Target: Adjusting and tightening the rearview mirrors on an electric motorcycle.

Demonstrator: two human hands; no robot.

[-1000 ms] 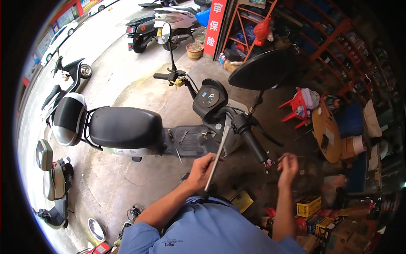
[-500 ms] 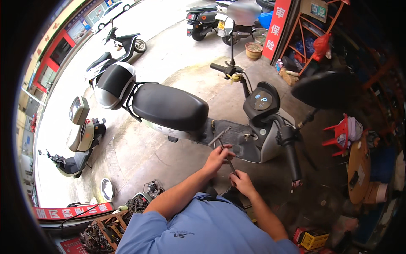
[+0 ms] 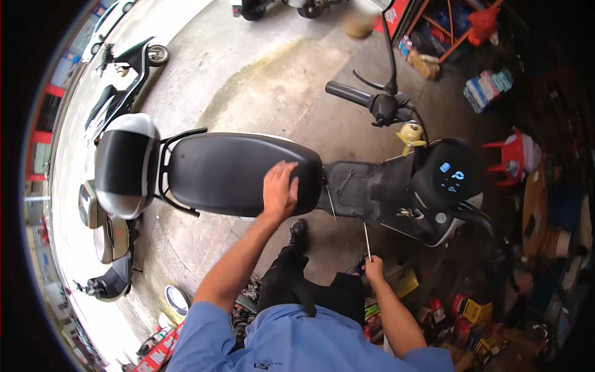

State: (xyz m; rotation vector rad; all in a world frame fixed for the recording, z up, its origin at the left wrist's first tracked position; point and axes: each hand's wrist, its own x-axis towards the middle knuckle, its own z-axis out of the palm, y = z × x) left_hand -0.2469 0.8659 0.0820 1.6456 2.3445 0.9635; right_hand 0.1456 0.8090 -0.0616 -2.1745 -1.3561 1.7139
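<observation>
Right now the person in the blue shirt is leaning over a parked electric scooter, and the left hand is resting flat on the front end of the black seat, fingers together and spread lightly over the vinyl, clamped on nothing. The right hand is hanging lower, at about 5 o'clock from the seat's nose, and its fingers are closing around the bottom end of a thin metal rod that is pointing up toward the footwell; the grip looks like a pinch, though the fingertips are too small to read exactly. At 9 o'clock from the seat the white-and-black top box is sitting on its rack, and at 3 o'clock the dashboard is glowing with blue symbols, with the handlebar grip reaching out toward 12. Cardboard boxes and small parts are crowding the floor at 4 o'clock, just beside the person's right elbow. As I judge it, the rod is the risk: it is being held loosely by 1 end, so a slip could drop it among the boxes or scrape its tip across the footwell panel. Weight pushed through the left palm could also rock the scooter on its stand, should the stand be sitting poorly on the sloping concrete.
</observation>
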